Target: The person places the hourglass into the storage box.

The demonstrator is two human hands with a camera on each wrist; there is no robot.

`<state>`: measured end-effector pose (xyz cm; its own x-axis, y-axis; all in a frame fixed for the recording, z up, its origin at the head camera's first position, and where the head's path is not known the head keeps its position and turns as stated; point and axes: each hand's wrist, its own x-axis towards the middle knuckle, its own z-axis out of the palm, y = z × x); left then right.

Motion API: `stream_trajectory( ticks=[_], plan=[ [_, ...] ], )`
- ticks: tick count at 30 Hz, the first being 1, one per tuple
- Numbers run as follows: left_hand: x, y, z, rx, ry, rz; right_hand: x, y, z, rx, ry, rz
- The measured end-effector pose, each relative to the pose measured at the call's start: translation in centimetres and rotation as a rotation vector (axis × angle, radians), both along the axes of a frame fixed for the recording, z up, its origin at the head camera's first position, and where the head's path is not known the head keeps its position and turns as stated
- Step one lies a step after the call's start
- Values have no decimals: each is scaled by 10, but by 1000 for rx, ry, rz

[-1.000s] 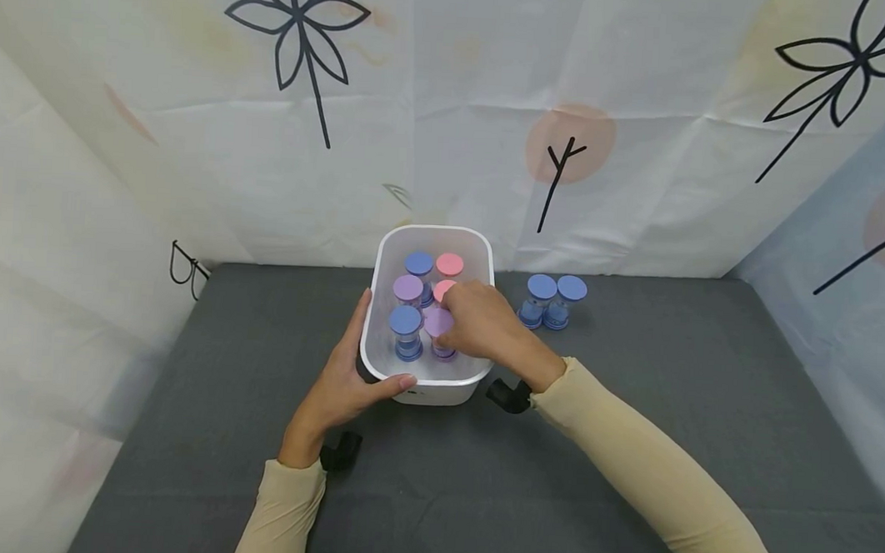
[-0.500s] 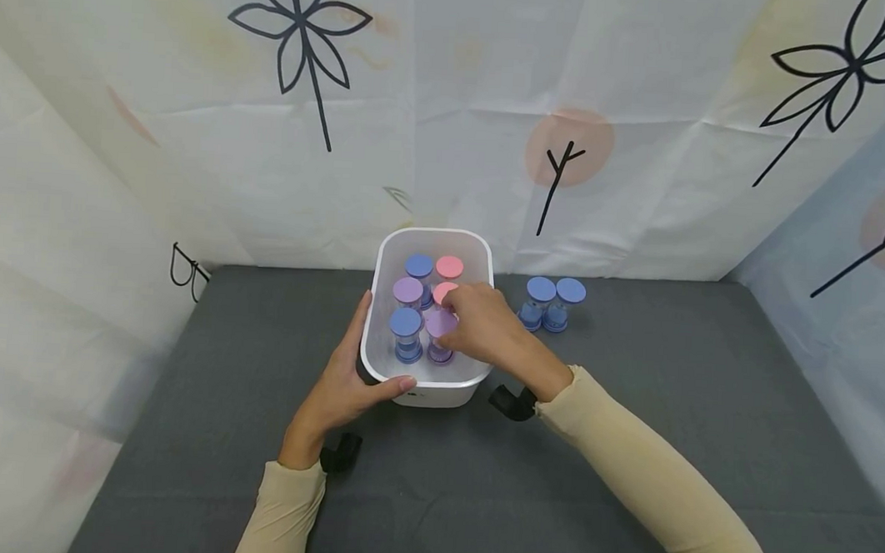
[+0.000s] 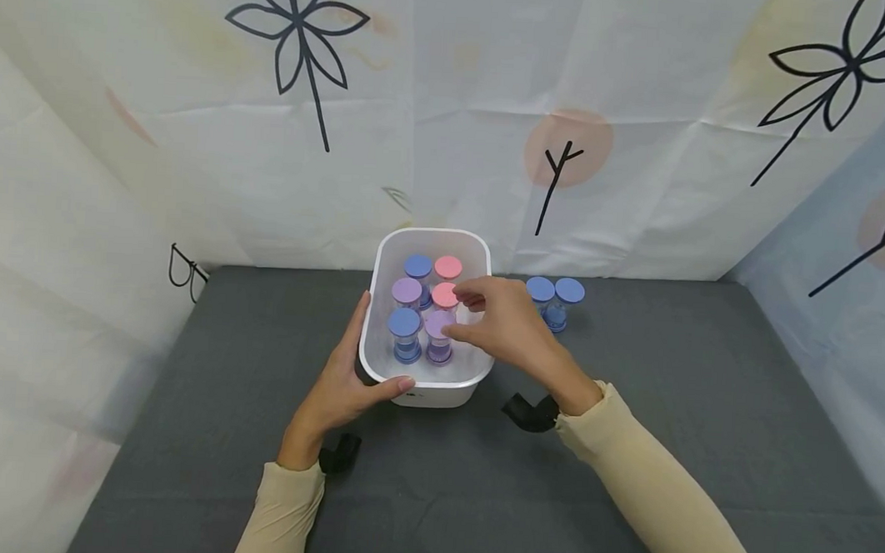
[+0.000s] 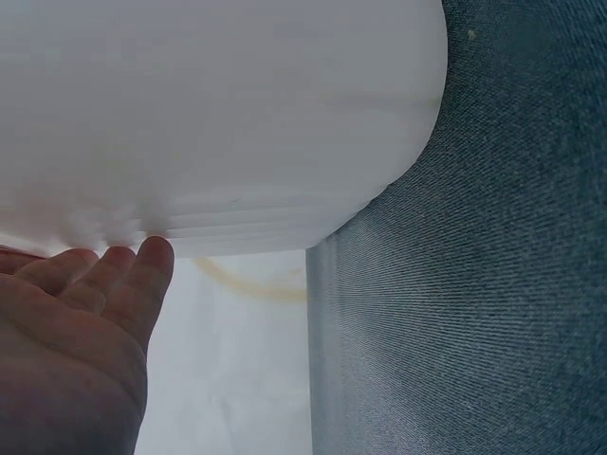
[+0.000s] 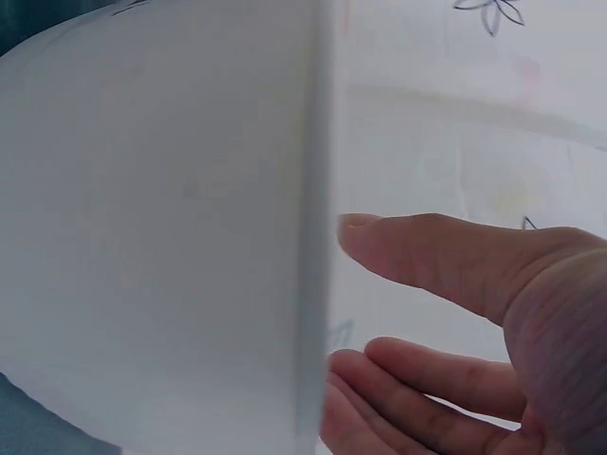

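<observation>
A white plastic bin (image 3: pixel 387 365) holds several upright sand timers in two columns. At the near end stand a blue sand timer (image 3: pixel 406 323) and a purple sand timer (image 3: pixel 439 325). Behind them are another purple timer (image 3: pixel 407 291) and a pink timer (image 3: pixel 445 296), then a blue one (image 3: pixel 418 266) and a pink one (image 3: pixel 448 267). My left hand (image 3: pixel 339 384) rests against the bin's left side, fingers straight along the wall, thumb over the near rim. Over the right rim, my right hand (image 3: pixel 511 323) has thumb and fingers spread beside the near purple timer, holding nothing.
Two blue sand timers, a left one (image 3: pixel 540 288) and a right one (image 3: pixel 569 291), stand on the grey tablecloth (image 3: pixel 671 364) right of the bin, partly behind my right hand. A patterned white cloth (image 3: pixel 456 169) hangs behind the table's far edge.
My right hand has let go of the near purple sand timer, which stands in the bin; fingers spread, it has drawn back to the right. My left hand stays on the bin.
</observation>
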<state>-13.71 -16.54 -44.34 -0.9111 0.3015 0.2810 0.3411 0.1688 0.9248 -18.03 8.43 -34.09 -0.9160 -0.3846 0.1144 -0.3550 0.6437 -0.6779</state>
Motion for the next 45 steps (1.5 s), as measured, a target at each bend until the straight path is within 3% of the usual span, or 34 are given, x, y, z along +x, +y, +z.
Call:
stream_trajectory(
  ticks=[6,14,25,34,39,45],
  plan=[
    [0,0,0,-7,11,4,5,17,-1,-151,-16,-69],
    [1,1,1,-5,8,16,6,44,-12,-369,29,-151],
    [2,0,0,1,4,8,7,82,-30,-514,103,-238],
    [1,1,1,2,7,11,7,105,-52,-515,179,-412],
    [1,2,1,4,10,6,2,113,-65,-445,191,-505],
    [1,1,1,2,14,7,-8,119,-78,-394,184,-541]
  ],
)
